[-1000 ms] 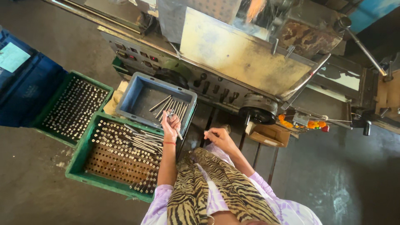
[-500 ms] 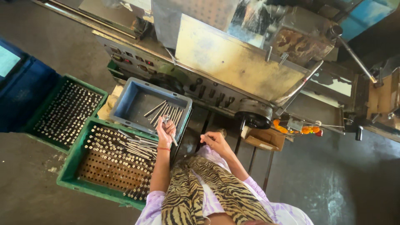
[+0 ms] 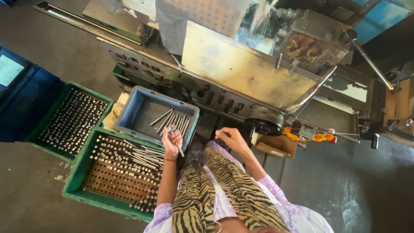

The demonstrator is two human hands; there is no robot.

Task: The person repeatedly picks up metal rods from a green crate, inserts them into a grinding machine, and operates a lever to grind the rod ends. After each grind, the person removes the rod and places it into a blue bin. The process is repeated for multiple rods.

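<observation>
My left hand (image 3: 171, 142) is closed around a thin metal rod (image 3: 179, 149) at the near edge of a grey-blue bin (image 3: 129, 118) that holds several loose metal rods (image 3: 172, 121). My right hand (image 3: 230, 138) hovers to the right, in front of the machine, with a small rod end (image 3: 218, 130) pinched between its fingertips. Below the left hand sits a green crate (image 3: 82, 181) with a perforated board full of upright rods, and more rods lie loose on top (image 3: 144, 155).
A second green crate (image 3: 51, 144) of upright rods stands to the left, beside a dark blue bin (image 3: 21, 103). A large worn metal machine (image 3: 241, 69) with a lever (image 3: 371, 56) fills the top. A small brown box (image 3: 276, 146) sits under it.
The view has shifted a little. My left hand stays at the grey-blue bin's near edge with the rod. My right hand has risen slightly toward the machine.
</observation>
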